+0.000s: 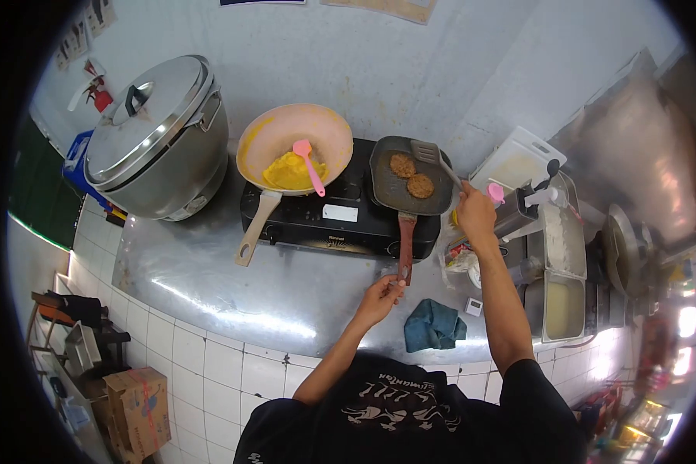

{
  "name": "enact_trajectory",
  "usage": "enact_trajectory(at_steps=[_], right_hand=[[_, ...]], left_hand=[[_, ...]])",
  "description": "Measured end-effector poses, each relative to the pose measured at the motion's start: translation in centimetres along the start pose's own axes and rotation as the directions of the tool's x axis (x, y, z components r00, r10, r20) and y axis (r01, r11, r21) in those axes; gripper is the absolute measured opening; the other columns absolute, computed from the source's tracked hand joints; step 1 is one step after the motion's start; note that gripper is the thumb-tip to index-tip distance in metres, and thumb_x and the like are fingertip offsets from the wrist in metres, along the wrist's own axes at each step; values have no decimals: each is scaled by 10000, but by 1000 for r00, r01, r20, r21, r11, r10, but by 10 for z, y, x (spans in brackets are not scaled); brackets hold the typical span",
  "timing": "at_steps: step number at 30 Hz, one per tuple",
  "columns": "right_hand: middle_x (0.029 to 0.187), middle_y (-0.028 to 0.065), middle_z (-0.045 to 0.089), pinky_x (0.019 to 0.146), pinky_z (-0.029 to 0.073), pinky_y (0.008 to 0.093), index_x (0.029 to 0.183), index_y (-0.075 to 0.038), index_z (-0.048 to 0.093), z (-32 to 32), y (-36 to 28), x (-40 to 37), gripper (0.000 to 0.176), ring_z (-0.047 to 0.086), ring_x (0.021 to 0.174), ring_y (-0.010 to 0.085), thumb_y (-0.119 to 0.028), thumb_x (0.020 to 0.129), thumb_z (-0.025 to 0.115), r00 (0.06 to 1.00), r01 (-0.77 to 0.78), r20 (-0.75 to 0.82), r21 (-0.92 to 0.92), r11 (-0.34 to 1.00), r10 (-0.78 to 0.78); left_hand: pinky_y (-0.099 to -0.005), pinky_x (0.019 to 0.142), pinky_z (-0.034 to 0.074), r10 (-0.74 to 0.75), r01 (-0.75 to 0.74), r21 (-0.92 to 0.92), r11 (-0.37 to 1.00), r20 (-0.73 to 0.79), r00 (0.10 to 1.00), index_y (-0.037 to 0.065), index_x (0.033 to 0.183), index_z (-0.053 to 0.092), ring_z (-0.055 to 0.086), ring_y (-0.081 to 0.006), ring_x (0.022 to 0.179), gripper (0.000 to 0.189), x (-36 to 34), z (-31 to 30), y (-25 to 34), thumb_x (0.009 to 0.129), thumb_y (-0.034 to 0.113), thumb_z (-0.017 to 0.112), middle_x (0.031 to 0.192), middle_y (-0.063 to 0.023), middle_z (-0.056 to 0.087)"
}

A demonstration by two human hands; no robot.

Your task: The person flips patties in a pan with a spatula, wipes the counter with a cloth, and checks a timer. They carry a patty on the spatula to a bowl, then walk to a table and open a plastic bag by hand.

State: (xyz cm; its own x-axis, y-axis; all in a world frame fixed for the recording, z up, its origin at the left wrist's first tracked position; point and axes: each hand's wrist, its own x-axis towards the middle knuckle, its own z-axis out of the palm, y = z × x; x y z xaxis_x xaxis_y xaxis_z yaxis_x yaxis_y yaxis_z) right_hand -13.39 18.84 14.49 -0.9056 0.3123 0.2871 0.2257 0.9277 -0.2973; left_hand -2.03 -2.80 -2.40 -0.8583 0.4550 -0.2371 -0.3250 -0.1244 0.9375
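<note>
My left hand grips the end of the brown handle of a square dark frying pan, which sits on the right burner of a black gas stove. Two browned patties lie in the pan. In my right hand is a spatula, its dark slotted blade over the pan's upper right corner, apart from the patties. On the left burner rests a cream frying pan holding a folded yellow omelette. A pink spatula leans across that pan.
A large steel rice cooker stands at the left. Near the counter's front edge lie a teal cloth and a small white timer. Steel food containers and a white cutting board crowd the right side.
</note>
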Motion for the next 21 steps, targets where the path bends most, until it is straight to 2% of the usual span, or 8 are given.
enact_trajectory(at_steps=[3, 6, 8, 11, 15, 18, 21], right_hand=[[854, 252, 675, 740, 494, 561, 1169, -96, 638, 13, 2, 3, 272, 647, 850, 468, -161, 935, 516, 999, 35, 22, 9, 999, -35], [845, 257, 671, 736, 492, 562, 1157, -88, 638, 18, -9, -3, 262, 646, 842, 467, -157, 932, 523, 998, 46, 33, 44, 998, -47], [908, 261, 674, 777, 505, 546, 1225, -100, 650, 9, -18, -8, 324, 649, 866, 457, -201, 936, 543, 990, 45, 130, 68, 997, -53], [902, 254, 675, 754, 501, 544, 1225, -118, 653, 6, -17, -18, 320, 648, 844, 452, -197, 929, 560, 984, 69, 162, 74, 995, -80], [880, 248, 675, 737, 499, 531, 1211, -140, 668, -4, -7, -34, 308, 646, 810, 451, -194, 922, 576, 981, 116, 140, 119, 986, -132], [852, 246, 672, 735, 500, 515, 1195, -153, 681, -24, -1, -42, 297, 646, 798, 444, -186, 916, 582, 980, 122, 148, 96, 988, -135], [843, 236, 673, 739, 503, 502, 1186, -148, 686, -39, 20, -41, 296, 649, 810, 428, -187, 911, 586, 979, 178, 89, 65, 982, -183]], left_hand=[[-271, 716, 499, 4, -5, -61, 998, -8, 1000, 27, 1207, 589, 628, -125, 851, 369, 0, 2, 1, 989, 325, 599, 926, -48, 648], [-271, 718, 500, 7, -7, -49, 999, -8, 1000, 24, 1206, 588, 627, -125, 845, 377, -2, 2, 3, 988, 331, 599, 913, -48, 644], [-271, 721, 500, 5, -6, -24, 1000, -4, 1000, 22, 1206, 588, 627, -126, 849, 376, -2, 0, 3, 989, 330, 596, 918, -49, 643], [-271, 724, 501, -3, 3, -3, 1000, -3, 1000, 20, 1205, 588, 626, -126, 858, 373, -5, 0, 8, 993, 327, 589, 927, -50, 643], [-269, 725, 501, -59, 59, 17, 998, -23, 998, 23, 1207, 588, 623, -124, 866, 367, -8, 1, 16, 999, 325, 579, 931, -50, 643], [-264, 716, 501, -46, 45, -20, 999, -33, 998, 24, 1204, 591, 625, -120, 855, 359, -9, 3, 15, 998, 318, 581, 916, -50, 644], [-258, 708, 501, -69, 71, 29, 997, -52, 996, 26, 1198, 595, 627, -118, 841, 344, -12, 4, 20, 998, 305, 584, 907, -50, 649]])
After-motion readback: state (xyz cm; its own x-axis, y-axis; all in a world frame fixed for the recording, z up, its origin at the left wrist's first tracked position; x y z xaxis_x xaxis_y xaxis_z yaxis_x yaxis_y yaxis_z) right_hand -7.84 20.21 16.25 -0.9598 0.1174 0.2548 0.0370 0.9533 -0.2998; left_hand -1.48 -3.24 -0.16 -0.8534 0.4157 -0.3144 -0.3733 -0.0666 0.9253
